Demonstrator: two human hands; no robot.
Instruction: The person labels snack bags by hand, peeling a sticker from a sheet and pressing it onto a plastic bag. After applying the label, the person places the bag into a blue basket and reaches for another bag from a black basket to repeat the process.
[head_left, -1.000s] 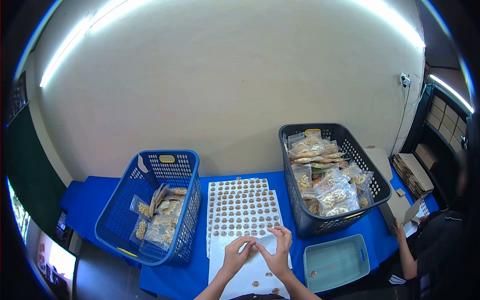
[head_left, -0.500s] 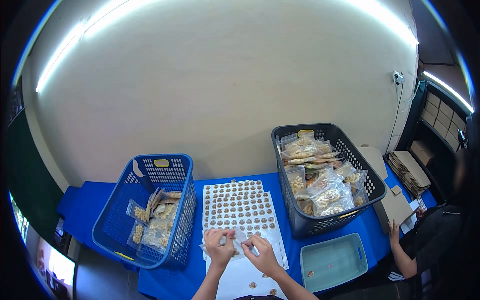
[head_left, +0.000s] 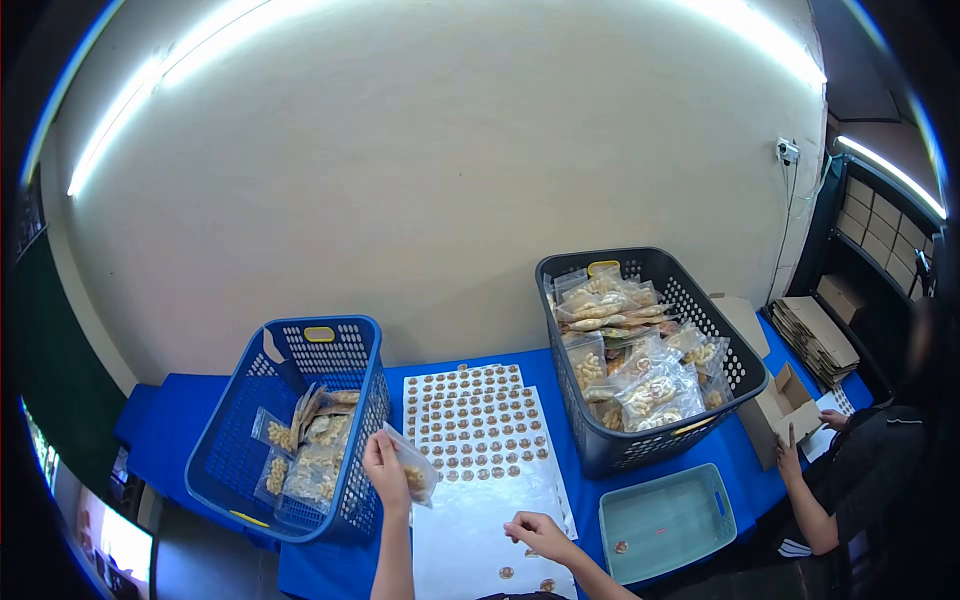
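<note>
My left hand (head_left: 388, 474) grips a clear plastic pouch (head_left: 416, 472) of pale snack pieces by its edge, tilted, beside the blue basket's right wall. Over the lower part of the sticker sheets, my right hand (head_left: 541, 536) is closed with fingers curled, and nothing shows in it. Below both hands lie white sticker sheets (head_left: 488, 512), with rows of round brown stickers in the upper half and two loose-standing ones near the bottom. The blue basket (head_left: 372, 420) on the left holds several filled pouches (head_left: 325, 455).
A black basket (head_left: 590, 455) heaped with snack pouches stands at right. In front of it sits a shallow teal tray (head_left: 668, 525) with one round sticker inside. At far right, a person in a dark shirt handles an open cardboard box (head_left: 785, 410) near stacked flat cartons (head_left: 812, 340).
My left hand has moved left and up with the pouch, away from my right hand. My right hand has shifted lower right. The other person's cardboard piece now stands as an open box.
</note>
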